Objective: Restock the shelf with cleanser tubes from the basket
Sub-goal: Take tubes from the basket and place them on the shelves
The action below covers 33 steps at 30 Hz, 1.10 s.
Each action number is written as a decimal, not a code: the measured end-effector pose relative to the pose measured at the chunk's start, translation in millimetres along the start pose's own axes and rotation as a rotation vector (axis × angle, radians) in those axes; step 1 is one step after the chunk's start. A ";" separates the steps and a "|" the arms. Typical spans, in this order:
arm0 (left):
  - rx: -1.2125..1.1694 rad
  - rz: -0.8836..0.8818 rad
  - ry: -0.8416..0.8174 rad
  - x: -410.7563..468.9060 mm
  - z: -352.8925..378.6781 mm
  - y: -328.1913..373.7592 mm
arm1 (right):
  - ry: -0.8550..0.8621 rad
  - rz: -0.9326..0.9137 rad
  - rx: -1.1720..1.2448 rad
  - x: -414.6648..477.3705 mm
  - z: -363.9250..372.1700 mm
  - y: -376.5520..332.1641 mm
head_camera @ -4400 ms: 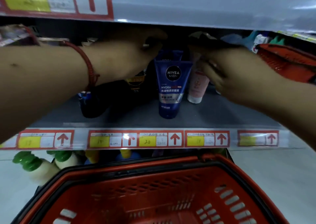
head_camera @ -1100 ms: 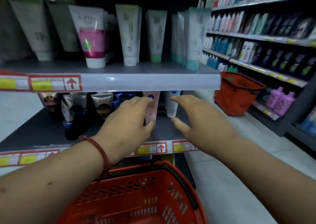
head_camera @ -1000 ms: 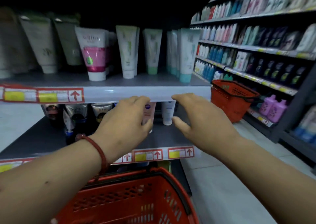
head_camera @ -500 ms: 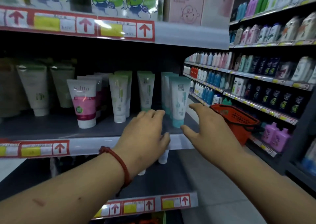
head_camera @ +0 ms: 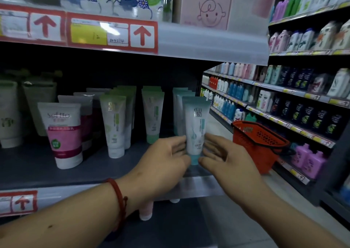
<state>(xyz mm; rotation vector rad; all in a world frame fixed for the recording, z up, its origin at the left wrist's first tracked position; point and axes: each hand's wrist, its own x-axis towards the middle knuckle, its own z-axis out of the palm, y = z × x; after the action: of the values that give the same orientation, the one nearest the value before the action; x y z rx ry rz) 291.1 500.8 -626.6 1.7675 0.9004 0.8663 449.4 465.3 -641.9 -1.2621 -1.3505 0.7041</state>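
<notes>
A white and teal cleanser tube (head_camera: 196,126) stands upright on its cap at the right end of the grey middle shelf (head_camera: 34,168), in front of a row of like tubes. My left hand (head_camera: 166,160) touches its left side with straight fingers. My right hand (head_camera: 225,158) touches its right side the same way, thumb near the cap. Neither hand curls round it. A red basket (head_camera: 259,141) sits against the shelves across the aisle to the right.
Green-white tubes (head_camera: 115,126) and a pink Softto tube (head_camera: 63,134) stand further left on the same shelf. The upper shelf edge (head_camera: 208,44) hangs above with boxes on it. Bottles fill the right-hand aisle shelves (head_camera: 303,96). A pink tube (head_camera: 145,211) stands on the shelf below.
Both hands rose from the lower shelf to the middle one and closed in on the teal tube from either side. The view tilted up, and the basket in front left the frame.
</notes>
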 end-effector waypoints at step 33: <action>-0.586 -0.312 0.155 68.8 -23.3 -4.0 | 0.063 0.334 0.560 88.1 -23.0 6.5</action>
<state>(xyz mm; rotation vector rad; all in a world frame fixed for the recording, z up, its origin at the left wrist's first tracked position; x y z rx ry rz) 303.4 571.0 -611.7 1.0381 0.8780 0.9483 488.2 543.6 -615.6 -1.0428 -0.8083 1.1706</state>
